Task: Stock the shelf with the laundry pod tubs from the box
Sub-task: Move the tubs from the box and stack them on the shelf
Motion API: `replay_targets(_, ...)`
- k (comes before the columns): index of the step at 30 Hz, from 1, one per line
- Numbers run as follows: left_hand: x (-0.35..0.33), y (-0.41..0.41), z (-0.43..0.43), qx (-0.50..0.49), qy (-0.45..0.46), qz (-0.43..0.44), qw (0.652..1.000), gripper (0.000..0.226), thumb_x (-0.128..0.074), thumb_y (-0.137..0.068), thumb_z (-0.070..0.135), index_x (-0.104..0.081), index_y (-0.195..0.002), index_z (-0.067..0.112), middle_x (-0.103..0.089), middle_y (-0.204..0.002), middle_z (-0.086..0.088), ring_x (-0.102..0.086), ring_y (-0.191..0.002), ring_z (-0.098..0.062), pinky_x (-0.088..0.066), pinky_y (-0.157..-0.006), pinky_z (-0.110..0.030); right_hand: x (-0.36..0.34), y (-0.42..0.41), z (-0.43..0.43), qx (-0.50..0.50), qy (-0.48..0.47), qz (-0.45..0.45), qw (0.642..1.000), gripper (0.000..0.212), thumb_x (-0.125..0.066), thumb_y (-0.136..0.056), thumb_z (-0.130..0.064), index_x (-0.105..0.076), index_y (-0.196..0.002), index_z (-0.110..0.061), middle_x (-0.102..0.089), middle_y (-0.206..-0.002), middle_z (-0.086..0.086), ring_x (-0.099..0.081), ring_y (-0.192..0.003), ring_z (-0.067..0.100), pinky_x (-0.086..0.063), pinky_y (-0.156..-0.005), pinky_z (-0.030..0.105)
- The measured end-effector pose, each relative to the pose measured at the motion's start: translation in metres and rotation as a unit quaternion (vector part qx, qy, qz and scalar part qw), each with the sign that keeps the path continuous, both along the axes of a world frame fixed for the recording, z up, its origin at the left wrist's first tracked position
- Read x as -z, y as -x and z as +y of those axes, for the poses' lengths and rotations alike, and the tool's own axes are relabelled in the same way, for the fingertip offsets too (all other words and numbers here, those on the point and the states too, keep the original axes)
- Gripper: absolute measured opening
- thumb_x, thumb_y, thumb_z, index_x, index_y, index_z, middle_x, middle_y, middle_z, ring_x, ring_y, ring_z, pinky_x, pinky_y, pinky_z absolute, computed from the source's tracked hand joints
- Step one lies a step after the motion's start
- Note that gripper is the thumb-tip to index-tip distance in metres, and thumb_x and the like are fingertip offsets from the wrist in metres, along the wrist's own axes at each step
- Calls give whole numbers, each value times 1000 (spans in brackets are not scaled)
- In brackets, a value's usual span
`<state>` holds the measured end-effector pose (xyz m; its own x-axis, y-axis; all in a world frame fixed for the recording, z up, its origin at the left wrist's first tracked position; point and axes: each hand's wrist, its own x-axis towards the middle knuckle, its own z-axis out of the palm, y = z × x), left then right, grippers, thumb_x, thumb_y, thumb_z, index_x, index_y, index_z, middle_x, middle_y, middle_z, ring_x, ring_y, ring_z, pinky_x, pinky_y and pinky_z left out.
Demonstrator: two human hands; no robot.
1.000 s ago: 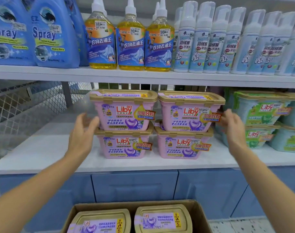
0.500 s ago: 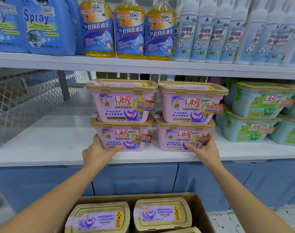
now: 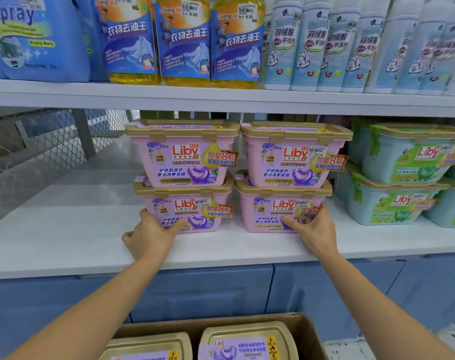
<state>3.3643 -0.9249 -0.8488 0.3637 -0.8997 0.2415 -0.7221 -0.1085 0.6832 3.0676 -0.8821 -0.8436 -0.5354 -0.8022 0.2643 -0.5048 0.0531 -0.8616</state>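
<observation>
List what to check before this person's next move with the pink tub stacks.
1. Grip of left hand on lower left tub corner: ok.
2. Grip of right hand on lower right tub corner: ok.
3. Seating of upper left tub and upper right tub on lower lids: ok.
4. Bare shelf left of the stacks: ok.
5. Stock left in box: ok, two boxed tubs show.
6. Depth behind the stacks: cannot tell.

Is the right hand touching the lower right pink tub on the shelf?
Touching. In the head view the right hand has its thumb across the front of the lower right pink tub and fingers curled round its right corner.
</observation>
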Motion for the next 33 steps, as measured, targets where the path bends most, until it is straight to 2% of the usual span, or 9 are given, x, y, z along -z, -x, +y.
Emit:
replay_targets(5, 0, 16, -30, -6, -1, -2, 1000, 67, -70, -71, 54, -47, -109, 4, -67, -110, -16, -61, -105, -35, -33, -90, -39, -2, 13, -24, 0, 2, 7, 1000, 71, -81, -65, -36, -47, -123, -13, -66, -117, 5, -62, -106, 26, -48, -89, 37)
replay_targets(9, 1, 32, -58, -7, -4, -9, 1000, 69, -69, -71, 55, -46, -112, 4, -65, -114, -20, -60, -107, -35, -36, -90, -38, -2, 24, -46, -2, 5, 18, 1000, 64, -81, -67, -33, -51, -120, -13, -66, -115, 4, -62, -106, 25, -42, -81, 26)
replay_targets(14, 3, 45, -93, 6, 11, 7, 1000, 69, -69, -71, 57, -47, -113, 7, -64, -117, -15, -60, -106, -33, -40, -92, -40, -4, 37, -79, -1, 11, 39, 999, 62, -79, -69, -32, -53, -119, -8, -65, -119, 9, -61, -109, 27, -39, -80, 25)
replay_targets(20, 6, 56, -134, 10, -4, -20, 1000, 77, -66, -72, 60, -43, -120, 5, -62, -119, -17, -58, -111, -35, -39, -94, -39, 1, 50, -120, 6, 13, 47, 999, 56, -79, -68, -33, -60, -114, -6, -67, -117, 13, -62, -106, 29, -41, -80, 26)
replay_targets(24, 3, 57, -158, 12, -28, -45, 999, 79, -64, -72, 62, -40, -122, 6, -59, -123, -18, -55, -116, -34, -37, -97, -38, 2, 53, -143, -17, 25, 21, 999, 54, -79, -70, -24, -59, -116, -4, -67, -110, 7, -62, -99, 21, -38, -74, 16)
replay_targets(27, 4, 57, -175, 8, -45, -47, 998, 79, -65, -70, 64, -42, -121, 7, -60, -123, -19, -56, -116, -34, -37, -98, -39, 5, 60, -161, -25, 27, 0, 999, 54, -83, -65, -28, -61, -111, -11, -69, -113, 9, -65, -101, 24, -49, -88, 30)
replay_targets(29, 4, 58, -184, 3, -48, -45, 998, 81, -66, -68, 65, -43, -120, 7, -61, -121, -20, -57, -114, -35, -39, -97, -41, 6, 65, -171, -23, 23, -5, 999, 54, -84, -62, -29, -62, -109, -12, -70, -112, 8, -66, -101, 25, -51, -93, 39)
replay_targets(33, 3, 66, -191, 2, -40, -36, 999, 80, -67, -69, 62, -42, -118, 3, -59, -121, -22, -56, -114, -36, -39, -94, -40, 6, 71, -185, -14, 12, 0, 1000, 59, -85, -60, -31, -62, -111, -11, -70, -112, 7, -65, -102, 24, -51, -93, 40)
